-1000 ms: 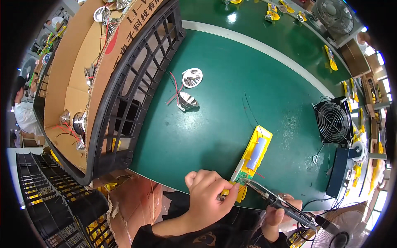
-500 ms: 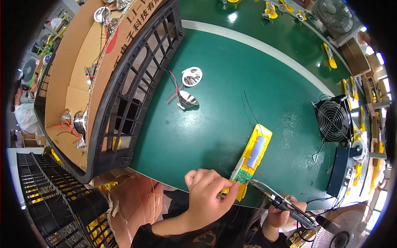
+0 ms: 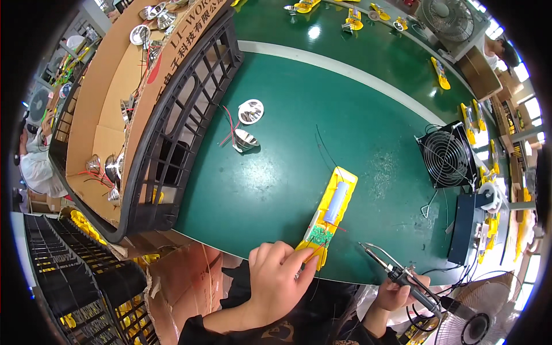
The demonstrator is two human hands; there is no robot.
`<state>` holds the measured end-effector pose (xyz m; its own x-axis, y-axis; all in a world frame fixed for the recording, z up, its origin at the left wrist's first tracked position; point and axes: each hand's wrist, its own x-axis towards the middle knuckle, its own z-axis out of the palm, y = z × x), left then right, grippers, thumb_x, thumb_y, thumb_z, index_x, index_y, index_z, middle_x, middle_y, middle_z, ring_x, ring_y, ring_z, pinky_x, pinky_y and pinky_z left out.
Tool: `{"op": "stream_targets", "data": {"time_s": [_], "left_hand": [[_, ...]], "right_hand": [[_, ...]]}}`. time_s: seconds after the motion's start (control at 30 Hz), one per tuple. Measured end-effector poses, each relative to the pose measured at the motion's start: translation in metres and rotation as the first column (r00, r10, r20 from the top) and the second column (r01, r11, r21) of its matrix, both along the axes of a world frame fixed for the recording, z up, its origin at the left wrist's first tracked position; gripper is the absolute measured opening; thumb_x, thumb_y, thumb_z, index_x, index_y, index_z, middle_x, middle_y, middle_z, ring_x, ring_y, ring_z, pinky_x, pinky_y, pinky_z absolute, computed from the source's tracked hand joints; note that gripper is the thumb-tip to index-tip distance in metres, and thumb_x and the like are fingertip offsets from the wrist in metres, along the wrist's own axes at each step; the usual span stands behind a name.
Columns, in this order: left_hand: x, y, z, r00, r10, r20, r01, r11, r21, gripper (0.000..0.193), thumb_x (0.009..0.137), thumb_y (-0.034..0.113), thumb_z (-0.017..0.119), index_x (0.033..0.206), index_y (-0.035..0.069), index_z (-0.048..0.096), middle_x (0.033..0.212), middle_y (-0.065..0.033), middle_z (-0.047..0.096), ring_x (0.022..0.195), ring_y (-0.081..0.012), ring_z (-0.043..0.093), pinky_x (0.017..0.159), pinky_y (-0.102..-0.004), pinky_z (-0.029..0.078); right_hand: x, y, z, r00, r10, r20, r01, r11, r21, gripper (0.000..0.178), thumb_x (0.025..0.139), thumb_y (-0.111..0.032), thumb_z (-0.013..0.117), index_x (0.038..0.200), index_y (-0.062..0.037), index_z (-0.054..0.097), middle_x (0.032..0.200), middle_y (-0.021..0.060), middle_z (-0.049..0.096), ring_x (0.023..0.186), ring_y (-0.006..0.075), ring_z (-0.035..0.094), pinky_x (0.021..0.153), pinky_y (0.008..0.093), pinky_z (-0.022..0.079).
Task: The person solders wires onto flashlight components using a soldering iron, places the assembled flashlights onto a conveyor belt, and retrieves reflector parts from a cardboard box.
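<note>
A narrow yellow plastic housing (image 3: 346, 176) lies open on the green table, slanting up and away from me. Inside are a light-purple cylindrical battery (image 3: 336, 202) and a small green circuit board (image 3: 319, 234), with a short red wire beside the board. My left hand (image 3: 279, 277) is closed at the housing's near end, thumb and forefinger pinched over it; whatever they pinch is hidden. To the right, my right hand (image 3: 398, 293) grips a soldering iron (image 3: 397, 275) with a thin curved metal tube along its tip. That tip is in the air, apart from the board.
Two silver reflector cups (image 3: 251, 111) with red wires lie farther back. At left stands a black crate (image 3: 172, 129) with a cardboard box (image 3: 103, 115) of more reflectors. A square black fan (image 3: 445, 156) and a dark box-shaped unit (image 3: 468, 227) stand right. Yellow parts line the far strip.
My right hand has drawn the soldering iron's tip off the circuit board, to the right. My left fingers stay at the housing's near end. The whole view has shifted slightly.
</note>
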<state>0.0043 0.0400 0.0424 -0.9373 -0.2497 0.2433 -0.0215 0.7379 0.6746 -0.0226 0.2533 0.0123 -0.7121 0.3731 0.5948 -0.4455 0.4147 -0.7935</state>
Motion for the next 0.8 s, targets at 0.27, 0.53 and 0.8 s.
{"op": "stream_targets", "data": {"time_s": [0.27, 0.53, 0.8], "left_hand": [[0.009, -0.001, 0.004, 0.999, -0.041, 0.012, 0.040, 0.997, 0.066, 0.014, 0.070, 0.011, 0.067, 0.083, 0.012, 0.063, 0.074, 0.0018, 0.054, 0.067, -0.0172, 0.048, 0.064, -0.0311, 0.033], [0.010, -0.004, -0.001, 0.998, -0.030, -0.047, 0.040, 0.974, 0.222, 0.009, 0.072, 0.011, 0.066, 0.079, 0.009, 0.062, 0.075, -0.0006, 0.060, 0.067, -0.0181, 0.051, 0.065, -0.0305, 0.034], [-0.002, 0.000, -0.007, 0.991, 0.039, -0.130, -0.019, 0.989, 0.150, 0.012, 0.064, 0.005, 0.070, 0.070, 0.008, 0.060, 0.062, -0.0007, 0.047, 0.059, -0.0170, 0.044, 0.057, -0.0290, 0.031]], "right_hand": [[0.005, 0.016, -0.007, 0.993, 0.092, 0.069, -0.084, 0.990, -0.111, 0.046, 0.080, -0.044, 0.054, 0.067, -0.0030, 0.038, 0.055, 0.0006, 0.037, 0.042, 0.0115, 0.043, 0.045, 0.0246, 0.038], [-0.004, 0.009, -0.001, 1.000, -0.004, 0.026, 0.004, 1.000, 0.012, 0.045, 0.078, -0.042, 0.058, 0.071, -0.0021, 0.038, 0.052, -0.0009, 0.038, 0.042, 0.0105, 0.044, 0.047, 0.0237, 0.040], [-0.004, 0.011, -0.006, 0.999, 0.006, 0.037, -0.007, 1.000, 0.025, 0.045, 0.076, -0.042, 0.060, 0.068, -0.0030, 0.039, 0.060, 0.0019, 0.040, 0.045, 0.0117, 0.044, 0.046, 0.0237, 0.039]]}}
